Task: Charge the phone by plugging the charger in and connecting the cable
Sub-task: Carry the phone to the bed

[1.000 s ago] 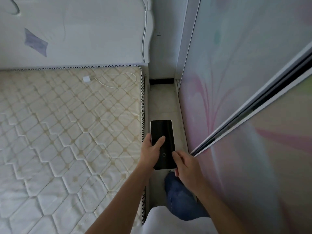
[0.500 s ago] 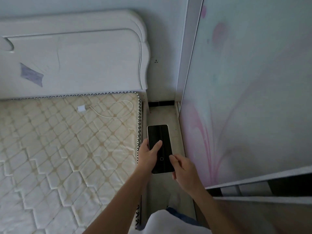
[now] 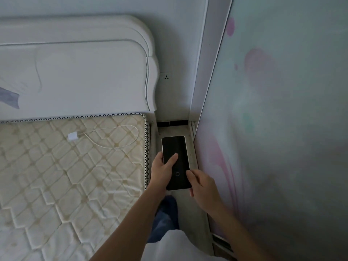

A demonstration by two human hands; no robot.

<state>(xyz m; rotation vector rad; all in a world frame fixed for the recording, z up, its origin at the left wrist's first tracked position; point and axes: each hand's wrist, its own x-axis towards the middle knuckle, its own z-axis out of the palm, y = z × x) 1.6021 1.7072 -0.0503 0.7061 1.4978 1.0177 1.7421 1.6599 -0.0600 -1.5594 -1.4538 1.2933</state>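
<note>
A phone (image 3: 174,147) with a dark screen and pale edge is held upright over the narrow floor gap. My left hand (image 3: 162,171) grips its left side with the thumb across the screen. My right hand (image 3: 201,187) holds its lower right corner. A white charger plug (image 3: 73,136) lies on the mattress (image 3: 56,176) near the headboard, with its white cable (image 3: 120,146) looping right and trailing down the mattress. A wall socket (image 3: 166,77) sits on the wall just right of the headboard, above the gap.
A white headboard (image 3: 84,72) stands behind the mattress. A wardrobe sliding door (image 3: 273,129) with pink swirls closes the right side. The floor strip (image 3: 177,129) between bed and wardrobe is narrow. My leg (image 3: 166,215) in blue trousers stands in it.
The view has tilted up and moved forward, bringing the headboard and wall socket further into sight. Both hands keep the same hold on the phone.
</note>
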